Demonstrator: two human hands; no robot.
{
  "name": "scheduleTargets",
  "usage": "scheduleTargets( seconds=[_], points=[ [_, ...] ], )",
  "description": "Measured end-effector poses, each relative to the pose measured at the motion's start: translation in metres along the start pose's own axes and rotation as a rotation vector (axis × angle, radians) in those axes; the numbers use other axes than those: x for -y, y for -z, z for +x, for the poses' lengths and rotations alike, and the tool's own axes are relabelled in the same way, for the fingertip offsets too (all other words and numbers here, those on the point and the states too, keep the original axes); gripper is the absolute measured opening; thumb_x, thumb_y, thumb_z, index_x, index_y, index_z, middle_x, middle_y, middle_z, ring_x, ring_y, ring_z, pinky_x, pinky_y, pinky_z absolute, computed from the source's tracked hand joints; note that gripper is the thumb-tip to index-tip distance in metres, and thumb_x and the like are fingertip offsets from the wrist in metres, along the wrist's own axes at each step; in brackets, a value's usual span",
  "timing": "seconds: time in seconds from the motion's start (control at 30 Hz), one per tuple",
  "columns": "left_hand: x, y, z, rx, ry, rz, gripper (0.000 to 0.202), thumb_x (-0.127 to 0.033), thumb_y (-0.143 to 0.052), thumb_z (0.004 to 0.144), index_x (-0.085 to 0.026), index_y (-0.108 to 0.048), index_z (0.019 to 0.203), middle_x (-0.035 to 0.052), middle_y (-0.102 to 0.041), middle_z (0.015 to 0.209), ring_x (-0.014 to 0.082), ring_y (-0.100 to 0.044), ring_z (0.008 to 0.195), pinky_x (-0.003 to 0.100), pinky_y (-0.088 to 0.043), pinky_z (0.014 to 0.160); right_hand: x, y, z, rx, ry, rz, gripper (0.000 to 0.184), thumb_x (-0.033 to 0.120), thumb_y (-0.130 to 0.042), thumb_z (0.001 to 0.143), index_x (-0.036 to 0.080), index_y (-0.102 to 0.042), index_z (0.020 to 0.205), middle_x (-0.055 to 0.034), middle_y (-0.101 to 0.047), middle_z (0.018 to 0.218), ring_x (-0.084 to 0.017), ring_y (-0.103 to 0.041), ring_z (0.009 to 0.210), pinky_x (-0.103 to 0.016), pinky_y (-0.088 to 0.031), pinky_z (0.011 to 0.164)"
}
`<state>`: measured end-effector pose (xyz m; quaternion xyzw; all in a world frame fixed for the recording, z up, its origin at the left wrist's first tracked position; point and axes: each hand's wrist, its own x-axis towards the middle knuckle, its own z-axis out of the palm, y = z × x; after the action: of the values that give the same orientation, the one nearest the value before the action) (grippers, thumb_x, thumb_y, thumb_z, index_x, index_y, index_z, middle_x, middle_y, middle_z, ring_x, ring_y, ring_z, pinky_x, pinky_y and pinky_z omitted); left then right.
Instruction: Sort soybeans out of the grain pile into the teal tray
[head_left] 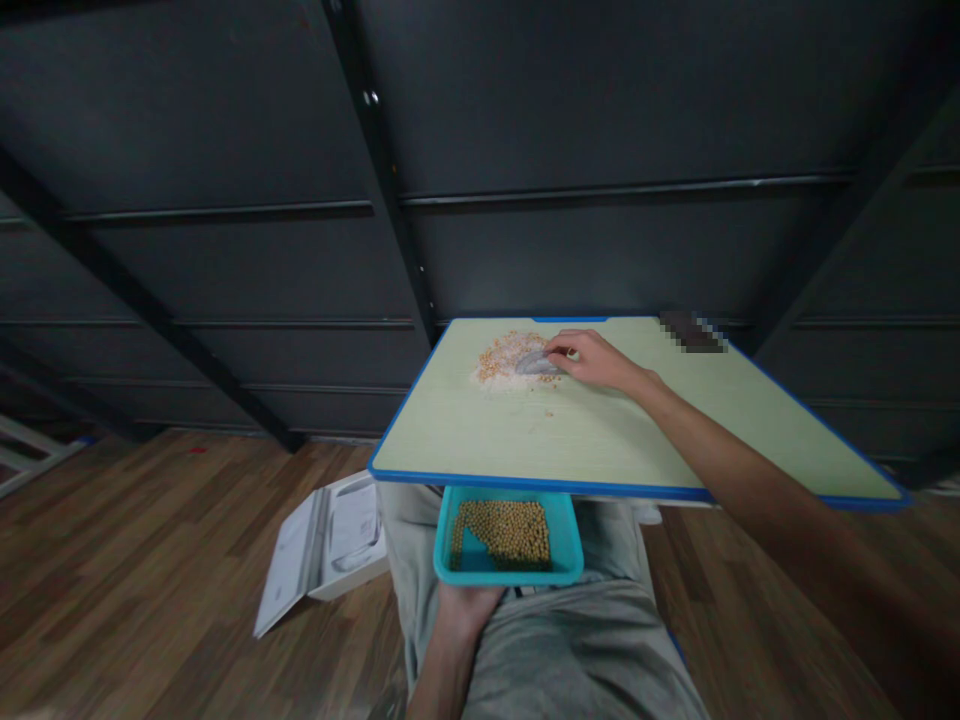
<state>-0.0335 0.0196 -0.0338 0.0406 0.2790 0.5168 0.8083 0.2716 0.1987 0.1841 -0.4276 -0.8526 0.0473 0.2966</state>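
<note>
My right hand [589,357] is closed around the end of a small, greyish, see-through scoop [531,364]. The scoop lies tilted at the right side of a mixed pile of white grains and yellowish beans [501,366] on the table. Over my lap, a turquoise tray [568,540] holds many round tan beans [510,528], with part of its bottom bare at the lower left. My left hand [469,600] grips the tray from below at its near edge; most of the fingers are hidden under it.
The pale green folding table [600,440] has a blue rim. A pixelated dark object [694,332] lies at its far right corner. On the wooden floor to the left stands an open white box [330,545]. A dark panelled wall [600,120] rises behind the table.
</note>
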Motion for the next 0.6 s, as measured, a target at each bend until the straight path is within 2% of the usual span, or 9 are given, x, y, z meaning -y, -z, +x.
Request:
scheduleTargets(
  seconds=[0.3,0.6],
  points=[
    [0.002,0.012,0.007,0.054,0.014,-0.033,0.031,-0.036,-0.054,0.098,-0.025,-0.084,0.097,0.0061,-0.085,0.112,0.0268,-0.077,0.111,0.047,-0.042,0.123,0.001,0.0,-0.001,0.047,0.017,0.003,0.019,0.021,-0.057,0.097,0.021,-0.076,0.098,-0.0084,-0.076,0.1,-0.024,-0.065,0.092,-0.038,-0.046,0.086],
    [0.002,0.015,0.008,0.025,0.019,-0.045,0.032,-0.036,-0.052,0.099,-0.026,-0.083,0.103,0.0058,-0.085,0.112,0.0281,-0.076,0.113,0.048,-0.045,0.121,0.002,0.0,-0.001,0.061,0.035,0.043,0.018,0.021,-0.058,0.096,0.021,-0.076,0.098,-0.0083,-0.076,0.1,-0.024,-0.065,0.091,-0.038,-0.047,0.085]
  ],
)
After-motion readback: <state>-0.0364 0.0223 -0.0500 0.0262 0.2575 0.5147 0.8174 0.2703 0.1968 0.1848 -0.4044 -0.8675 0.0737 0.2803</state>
